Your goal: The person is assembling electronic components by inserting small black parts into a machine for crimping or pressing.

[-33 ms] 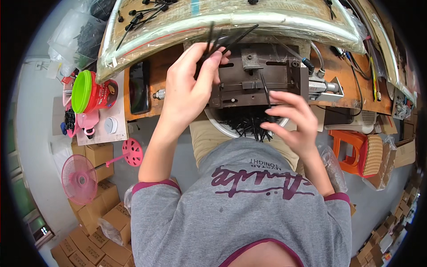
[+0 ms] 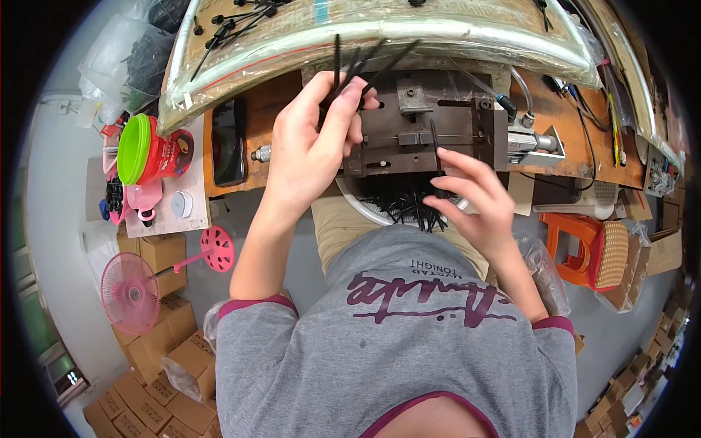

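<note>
My left hand point(image 2: 314, 139) is raised over the left part of a dark metal fixture point(image 2: 456, 120), its fingers closed round several black cable ties point(image 2: 393, 66) that fan out past the fingertips. Between the bent fingers of my right hand point(image 2: 478, 193), at the fixture's near edge, is one thin black cable tie point(image 2: 435, 135) standing nearly upright. Its lower end is hidden by the fingers. Below the fixture, a white basin point(image 2: 358, 210) over my lap holds a heap of black ties point(image 2: 405, 197), partly covered by my right fingers.
A plastic-wrapped raised board point(image 2: 409, 33) with loose black ties spans the far side. A pneumatic cylinder point(image 2: 529, 140) sticks out at the fixture's right. On the left are a phone point(image 2: 228, 142), a red and green bucket point(image 2: 136, 150) and a pink fan point(image 2: 130, 293). An orange stool point(image 2: 573, 237) stands right.
My right hand has shifted slightly left, with its tie. In my left hand the ties have spread a little differently.
</note>
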### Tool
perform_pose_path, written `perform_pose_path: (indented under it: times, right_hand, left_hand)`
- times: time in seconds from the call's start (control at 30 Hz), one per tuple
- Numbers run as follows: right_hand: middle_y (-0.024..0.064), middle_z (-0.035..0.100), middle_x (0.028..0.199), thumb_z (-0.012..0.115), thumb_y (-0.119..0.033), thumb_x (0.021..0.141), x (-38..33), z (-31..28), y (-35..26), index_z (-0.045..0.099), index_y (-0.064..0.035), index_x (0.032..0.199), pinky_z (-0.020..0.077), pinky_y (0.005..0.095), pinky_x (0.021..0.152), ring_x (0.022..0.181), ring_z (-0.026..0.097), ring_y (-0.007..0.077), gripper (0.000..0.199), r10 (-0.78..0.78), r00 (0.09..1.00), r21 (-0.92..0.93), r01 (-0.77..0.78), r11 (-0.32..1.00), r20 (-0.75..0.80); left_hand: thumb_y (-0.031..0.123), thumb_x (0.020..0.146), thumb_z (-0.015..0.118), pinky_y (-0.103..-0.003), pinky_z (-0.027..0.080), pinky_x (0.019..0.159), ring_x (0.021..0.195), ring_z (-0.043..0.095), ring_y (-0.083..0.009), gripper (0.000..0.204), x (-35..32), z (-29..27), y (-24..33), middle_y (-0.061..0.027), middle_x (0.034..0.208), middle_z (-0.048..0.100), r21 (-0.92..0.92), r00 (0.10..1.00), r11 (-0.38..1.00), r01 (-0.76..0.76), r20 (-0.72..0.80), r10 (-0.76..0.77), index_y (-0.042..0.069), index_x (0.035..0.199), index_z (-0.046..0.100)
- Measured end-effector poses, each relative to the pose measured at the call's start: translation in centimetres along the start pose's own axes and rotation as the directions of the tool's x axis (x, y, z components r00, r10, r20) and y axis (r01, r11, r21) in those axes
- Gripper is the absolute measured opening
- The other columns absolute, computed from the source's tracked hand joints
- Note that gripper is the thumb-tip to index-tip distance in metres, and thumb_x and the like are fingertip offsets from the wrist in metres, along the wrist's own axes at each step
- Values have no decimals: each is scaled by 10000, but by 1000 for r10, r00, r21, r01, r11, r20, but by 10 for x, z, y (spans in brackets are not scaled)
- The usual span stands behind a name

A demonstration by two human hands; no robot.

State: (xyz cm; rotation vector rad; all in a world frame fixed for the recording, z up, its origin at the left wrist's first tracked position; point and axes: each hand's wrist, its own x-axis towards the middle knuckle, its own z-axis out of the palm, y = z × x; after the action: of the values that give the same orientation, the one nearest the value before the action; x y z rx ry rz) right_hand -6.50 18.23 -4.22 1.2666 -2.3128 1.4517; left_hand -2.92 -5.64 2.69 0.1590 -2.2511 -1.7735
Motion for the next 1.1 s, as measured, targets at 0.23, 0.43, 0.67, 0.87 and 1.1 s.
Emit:
perform_pose_path:
  times: [0.23, 0.43, 0.67, 0.87, 1.1]
  right_hand:
    - [104, 671, 1246, 796, -110, 717, 2, 30, 12, 685, -34, 910, 535, 305, 660, 781, 686, 205, 235, -149, 986, -424, 168, 890, 77]
    - [69, 670, 1240, 800, -130, 713, 8, 32, 9, 684, -71, 935, 516, 296, 620, 658, 636, 168, 257, -91, 984, -543, 161, 824, 154]
    - [114, 684, 1189, 729, -107, 713, 14, 26, 3, 677, -56, 964, 502, 286, 586, 653, 632, 185, 262, -88, 980, -494, 165, 853, 176]
    - [118, 698, 983, 866, -69, 671, 19, 5, -32, 679, -9, 1070, 579, 317, 654, 834, 714, 252, 444, -162, 971, -84, 149, 985, -178]
    - [122, 667, 999, 825, -6, 681, 12, -2, -25, 682, 6, 962, 572, 336, 683, 851, 691, 239, 316, -170, 984, -69, 166, 984, -48]
  left_hand:
    - [260, 1047, 552, -186, 378, 490, 591, 488, -34, 268, -22, 10, 1, -58, 894, 670, -530, 977, 829, 177, -7, -214, 9, 1100, 630]
    - [204, 1012, 614, -170, 361, 488, 560, 465, -21, 204, -36, 14, -1, -96, 921, 724, -510, 984, 853, 116, -58, -168, 11, 1061, 660]
    - [149, 981, 650, -172, 329, 503, 567, 447, -10, 159, -42, 24, -2, 2, 877, 619, -462, 978, 877, 131, -83, -190, 8, 991, 723]
    - [37, 927, 667, -228, 448, 714, 790, 561, -83, 114, -57, 44, -9, -20, 873, 593, -303, 975, 928, 217, 26, -219, -36, 996, 719]
    - [39, 946, 624, -248, 444, 705, 787, 544, -96, 114, -65, 49, -23, -34, 837, 606, -294, 943, 899, 324, 179, -281, -34, 993, 699]
